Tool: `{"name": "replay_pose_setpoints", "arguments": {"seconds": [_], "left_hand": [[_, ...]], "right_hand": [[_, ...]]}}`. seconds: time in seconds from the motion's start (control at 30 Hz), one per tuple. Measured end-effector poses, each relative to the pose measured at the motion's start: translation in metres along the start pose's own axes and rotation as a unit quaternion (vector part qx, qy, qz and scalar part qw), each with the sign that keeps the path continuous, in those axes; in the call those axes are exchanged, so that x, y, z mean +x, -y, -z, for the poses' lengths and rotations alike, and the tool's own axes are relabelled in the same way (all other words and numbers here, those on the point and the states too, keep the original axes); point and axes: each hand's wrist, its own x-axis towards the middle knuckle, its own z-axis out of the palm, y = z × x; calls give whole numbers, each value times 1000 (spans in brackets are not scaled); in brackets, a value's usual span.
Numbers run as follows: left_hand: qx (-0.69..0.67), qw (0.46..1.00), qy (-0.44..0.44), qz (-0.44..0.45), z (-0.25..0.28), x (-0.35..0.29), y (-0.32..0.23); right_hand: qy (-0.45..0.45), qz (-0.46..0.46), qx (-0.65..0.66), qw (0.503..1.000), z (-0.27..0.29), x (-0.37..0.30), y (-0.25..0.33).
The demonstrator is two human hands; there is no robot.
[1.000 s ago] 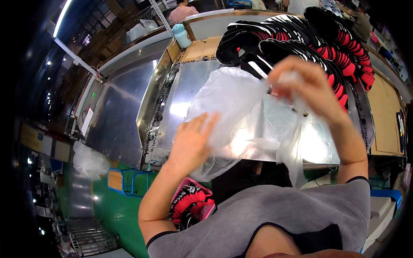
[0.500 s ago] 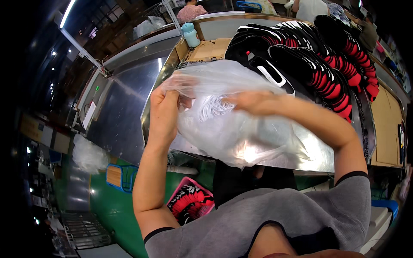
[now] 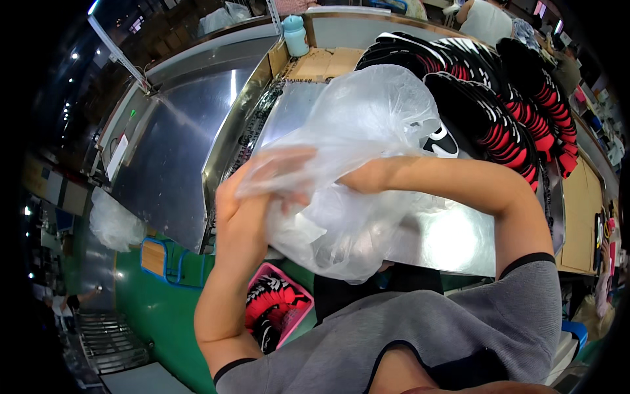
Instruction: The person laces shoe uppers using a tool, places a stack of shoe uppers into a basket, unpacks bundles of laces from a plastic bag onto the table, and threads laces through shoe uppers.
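A large clear plastic bag (image 3: 374,111) is bunched over the metal worktable in front of me. My left hand (image 3: 259,180) grips the bag's edge, its fingers partly under the film and slightly blurred. My right hand (image 3: 364,177) reaches into the bag from the right, and the plastic hides its fingers. Inside, something white (image 3: 305,230) shows faintly below the hands. Just beyond the bag lies a black shoe piece (image 3: 443,141) with a white outline.
Rows of black and red shoe uppers (image 3: 489,118) cover the table's far right. A light blue bottle (image 3: 295,36) stands at the back on cardboard. Below left are a pink basket (image 3: 303,322) of red and black pieces and a blue-framed stool (image 3: 172,266).
The bag has bunched upward and away from me. My right hand has gone deeper into it, and the coiled white cords seen before are now covered. My left hand is a little lower.
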Motion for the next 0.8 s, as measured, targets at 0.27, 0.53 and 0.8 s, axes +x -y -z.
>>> {"name": "replay_pose_setpoints", "arguments": {"seconds": [0.27, 0.53, 0.8], "left_hand": [[-25, 997, -66, 14, 34, -34, 23], [59, 997, -31, 25, 32, -35, 28], [38, 992, -118, 33, 39, -55, 36]], "right_hand": [[223, 78, -151, 960, -37, -34, 38], [168, 40, -184, 968, -72, -52, 14], [245, -137, 88, 956, 61, -65, 20]]}}
